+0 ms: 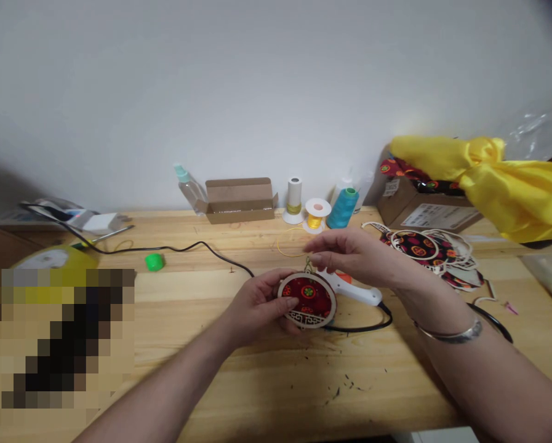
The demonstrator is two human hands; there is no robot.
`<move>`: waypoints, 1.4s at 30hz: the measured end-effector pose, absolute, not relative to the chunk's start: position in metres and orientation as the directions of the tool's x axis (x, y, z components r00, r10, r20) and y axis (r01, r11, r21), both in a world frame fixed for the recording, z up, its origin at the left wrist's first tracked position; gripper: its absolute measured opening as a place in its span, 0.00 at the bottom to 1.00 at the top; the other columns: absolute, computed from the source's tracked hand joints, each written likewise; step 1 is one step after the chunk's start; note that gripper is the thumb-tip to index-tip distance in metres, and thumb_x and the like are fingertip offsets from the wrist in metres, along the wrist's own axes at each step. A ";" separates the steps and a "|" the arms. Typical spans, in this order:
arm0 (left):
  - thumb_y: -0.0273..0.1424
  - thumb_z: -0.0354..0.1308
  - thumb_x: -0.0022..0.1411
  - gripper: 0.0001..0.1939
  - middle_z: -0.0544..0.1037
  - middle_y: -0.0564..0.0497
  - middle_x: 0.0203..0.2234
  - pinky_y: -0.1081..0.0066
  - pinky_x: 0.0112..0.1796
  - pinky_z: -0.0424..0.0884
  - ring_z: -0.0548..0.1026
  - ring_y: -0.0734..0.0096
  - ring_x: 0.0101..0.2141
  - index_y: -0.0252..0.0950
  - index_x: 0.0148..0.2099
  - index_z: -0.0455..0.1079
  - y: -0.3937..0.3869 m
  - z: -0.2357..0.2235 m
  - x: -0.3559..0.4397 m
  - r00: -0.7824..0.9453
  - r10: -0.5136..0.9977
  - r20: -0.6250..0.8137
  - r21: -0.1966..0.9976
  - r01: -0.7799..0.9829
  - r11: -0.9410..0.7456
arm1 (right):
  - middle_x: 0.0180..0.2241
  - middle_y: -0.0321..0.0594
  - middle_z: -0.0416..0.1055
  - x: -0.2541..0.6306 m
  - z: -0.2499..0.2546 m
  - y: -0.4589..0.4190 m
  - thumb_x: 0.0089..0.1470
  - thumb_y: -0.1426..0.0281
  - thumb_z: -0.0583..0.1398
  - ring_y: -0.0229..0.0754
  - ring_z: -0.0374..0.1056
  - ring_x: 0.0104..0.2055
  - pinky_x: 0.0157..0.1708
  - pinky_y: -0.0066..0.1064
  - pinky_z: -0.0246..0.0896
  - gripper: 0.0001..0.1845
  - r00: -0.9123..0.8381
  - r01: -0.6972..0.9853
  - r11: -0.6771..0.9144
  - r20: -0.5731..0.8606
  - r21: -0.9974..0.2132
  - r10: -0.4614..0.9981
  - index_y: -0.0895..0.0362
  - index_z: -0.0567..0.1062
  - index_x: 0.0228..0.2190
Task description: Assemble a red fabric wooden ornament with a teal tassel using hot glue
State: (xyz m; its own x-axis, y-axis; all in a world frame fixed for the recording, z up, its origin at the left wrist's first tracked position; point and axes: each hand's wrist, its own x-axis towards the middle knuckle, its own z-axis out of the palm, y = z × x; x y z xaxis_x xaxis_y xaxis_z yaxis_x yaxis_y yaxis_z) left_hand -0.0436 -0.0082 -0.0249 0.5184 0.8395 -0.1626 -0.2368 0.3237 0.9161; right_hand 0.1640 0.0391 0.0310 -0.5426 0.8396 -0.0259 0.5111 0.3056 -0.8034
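My left hand [269,301] grips a round ornament [313,304], its thumb across the front. Red patterned fabric fills the ornament's pale rim, with a fretwork strip along the bottom. A thin yellowish cord loop [308,264] rises from its top edge. Close above that loop, my right hand [344,252] has its thumb and fingers drawn together on the cord; the exact contact is small and hard to see. Behind the ornament lies a white tool with an orange part [359,291], partly hidden, with a black cable.
Along the wall stand a spray bottle [189,187], an open cardboard box [241,203], thread spools [318,212] and a teal thread cone [343,209]. Patterned pieces [416,246] lie right, before a carton [400,200] and yellow cloth [516,191]. A green cap [154,262] sits left.
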 end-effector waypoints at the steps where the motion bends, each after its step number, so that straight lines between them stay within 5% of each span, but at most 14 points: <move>1: 0.26 0.63 0.53 0.18 0.79 0.48 0.35 0.70 0.23 0.78 0.78 0.66 0.31 0.37 0.47 0.70 -0.008 -0.025 -0.044 0.516 0.841 -0.165 0.918 -0.231 0.322 | 0.31 0.39 0.73 0.164 0.032 0.038 0.55 0.64 0.56 0.37 0.66 0.31 0.30 0.29 0.60 0.14 -0.503 0.533 0.317 0.008 -0.785 0.864 0.57 0.74 0.40; 4: 0.27 0.63 0.53 0.18 0.79 0.48 0.35 0.70 0.24 0.78 0.78 0.66 0.31 0.36 0.48 0.70 -0.008 -0.025 -0.044 0.506 0.847 -0.165 0.925 -0.220 0.311 | 0.36 0.42 0.74 0.165 0.038 0.032 0.56 0.66 0.56 0.40 0.67 0.35 0.33 0.30 0.59 0.13 -0.326 0.631 0.371 0.201 -0.681 0.924 0.57 0.74 0.41; 9: 0.28 0.63 0.54 0.19 0.79 0.48 0.35 0.70 0.23 0.77 0.77 0.68 0.28 0.37 0.49 0.69 -0.008 -0.027 -0.045 0.494 0.856 -0.151 0.932 -0.217 0.290 | 0.16 0.33 0.62 0.166 0.043 0.019 0.56 0.64 0.55 0.34 0.55 0.20 0.21 0.28 0.49 0.18 -0.266 0.694 0.330 0.199 -0.640 0.943 0.58 0.72 0.19; 13: 0.27 0.63 0.53 0.18 0.79 0.48 0.36 0.71 0.24 0.77 0.78 0.66 0.31 0.37 0.48 0.70 -0.008 -0.027 -0.044 0.521 0.839 -0.156 0.925 -0.220 0.309 | 0.29 0.38 0.73 0.169 0.033 0.016 0.55 0.68 0.57 0.36 0.63 0.29 0.28 0.29 0.58 0.09 -0.300 0.540 0.319 0.176 -0.779 0.938 0.57 0.77 0.33; 15: 0.27 0.63 0.53 0.18 0.79 0.48 0.37 0.71 0.24 0.77 0.78 0.65 0.32 0.38 0.47 0.70 -0.008 -0.026 -0.044 0.543 0.826 -0.152 0.918 -0.232 0.321 | 0.35 0.39 0.73 0.171 0.028 0.016 0.55 0.70 0.57 0.36 0.64 0.32 0.31 0.28 0.59 0.14 -0.362 0.430 0.298 0.139 -0.852 0.922 0.57 0.74 0.44; 19: 0.27 0.63 0.54 0.18 0.79 0.47 0.37 0.69 0.26 0.77 0.78 0.64 0.32 0.38 0.48 0.70 -0.008 -0.028 -0.046 0.587 0.796 -0.148 0.923 -0.206 0.325 | 0.28 0.35 0.70 0.177 0.027 0.016 0.58 0.69 0.53 0.33 0.61 0.26 0.26 0.26 0.58 0.20 -0.590 0.276 0.143 -0.050 -0.950 0.806 0.56 0.68 0.52; 27: 0.26 0.62 0.55 0.18 0.80 0.47 0.37 0.69 0.30 0.76 0.78 0.64 0.35 0.38 0.49 0.71 -0.010 -0.030 -0.047 0.621 0.770 -0.149 0.939 -0.154 0.306 | 0.40 0.41 0.74 0.182 0.024 0.017 0.55 0.68 0.58 0.36 0.68 0.37 0.37 0.29 0.64 0.18 -0.674 0.254 0.040 -0.147 -0.966 0.724 0.58 0.73 0.47; 35: 0.25 0.63 0.53 0.17 0.80 0.48 0.36 0.70 0.32 0.75 0.78 0.66 0.34 0.37 0.47 0.72 -0.009 -0.031 -0.046 0.596 0.788 -0.157 0.940 -0.156 0.305 | 0.27 0.36 0.74 0.177 0.021 0.019 0.50 0.68 0.61 0.34 0.66 0.28 0.30 0.27 0.63 0.08 -0.594 0.286 0.071 -0.119 -0.956 0.795 0.60 0.77 0.32; 42: 0.27 0.63 0.54 0.18 0.80 0.47 0.36 0.70 0.28 0.75 0.78 0.64 0.33 0.37 0.48 0.71 -0.009 -0.028 -0.045 0.624 0.761 -0.179 0.928 -0.150 0.341 | 0.25 0.35 0.73 0.175 0.021 0.017 0.48 0.69 0.62 0.33 0.65 0.26 0.29 0.27 0.63 0.07 -0.566 0.255 0.028 -0.125 -0.966 0.815 0.59 0.76 0.31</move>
State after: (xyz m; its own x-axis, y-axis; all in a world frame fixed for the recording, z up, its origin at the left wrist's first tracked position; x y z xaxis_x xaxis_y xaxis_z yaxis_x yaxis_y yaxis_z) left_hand -0.0453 -0.0091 -0.0279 0.6239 0.7608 -0.1788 -0.1501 0.3412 0.9279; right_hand 0.1745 0.0166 0.0211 -0.5660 0.8148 -0.1255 0.2552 0.0285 -0.9665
